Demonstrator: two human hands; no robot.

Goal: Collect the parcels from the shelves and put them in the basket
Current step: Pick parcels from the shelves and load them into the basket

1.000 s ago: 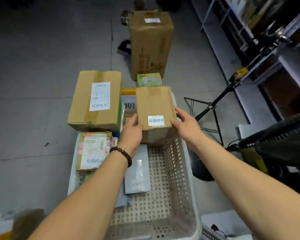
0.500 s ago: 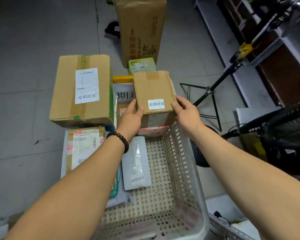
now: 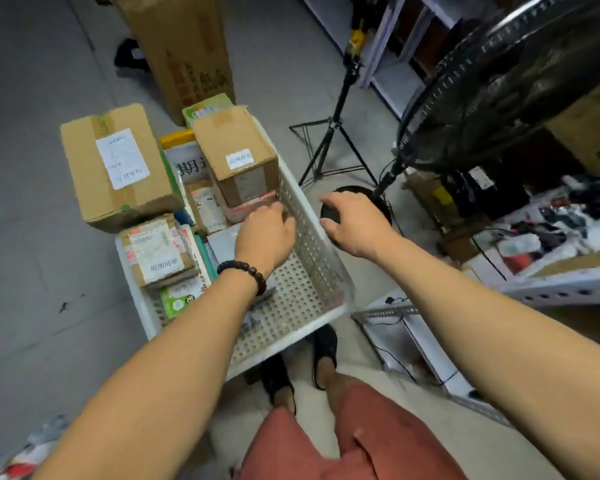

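Small brown parcel (image 3: pixel 236 157), white label on top: set at the far end of the basket (image 3: pixel 305 237), against its right wall, resting on a flat pink-edged packet and other parcels. Half a second ago clasped between both grips; now let go and standing on its own, so judged delivered, with the next fetch from the shelves due. Left grip (image 3: pixel 265 233): over the basket's inside, just short of the parcel's near face, apart from it, fingers loosely bent and blurred, holding nothing; dark bead bracelet (image 3: pixel 245 271) at the wrist. Right grip (image 3: pixel 352 225): outside the basket's right wall, level with the left, fingers spread and empty, well off the parcel. Also in the basket: labelled carton (image 3: pixel 158 251) along the left wall, green packet (image 3: pixel 177 301) at that carton's near end, grey mailer (image 3: pixel 222 237) on the basket floor, mostly hidden under the left grip. Large taped box (image 3: pixel 118 168) at the basket's far-left corner, seemingly overhanging the rim. Near half of the basket floor bare: room for more. Beyond the basket, tall carton (image 3: pixel 181 46) upright on the floor. Right of the basket: tripod (image 3: pixel 329 140), black fan (image 3: pixel 499 81), white shelf (image 3: pixel 551 282) with loose clutter.
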